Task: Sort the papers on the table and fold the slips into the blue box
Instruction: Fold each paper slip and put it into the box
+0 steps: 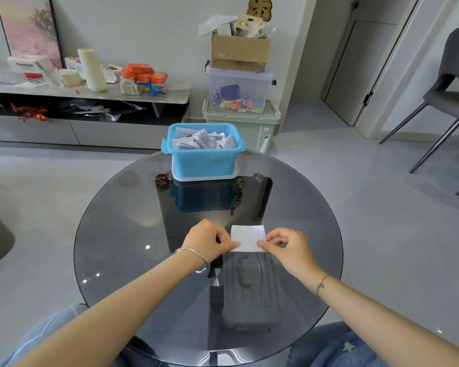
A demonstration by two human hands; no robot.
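A small white paper slip [247, 237] lies flat on the round dark glass table [117, 234], near its middle. My left hand [207, 241] pinches the slip's lower left corner and my right hand [289, 247] pinches its lower right edge. The slip looks folded into a rough square. At the table's far edge stands the blue box [204, 161] on its white lid [179, 176]. Several folded printed slips [203, 140] fill the box to the rim.
A grey suitcase [249, 292] shows through the glass under the table. Stacked storage bins and a cardboard box [240, 51] stand behind the blue box. A cluttered low shelf [90, 91] runs along the left wall. A grey chair [451, 86] stands at the right.
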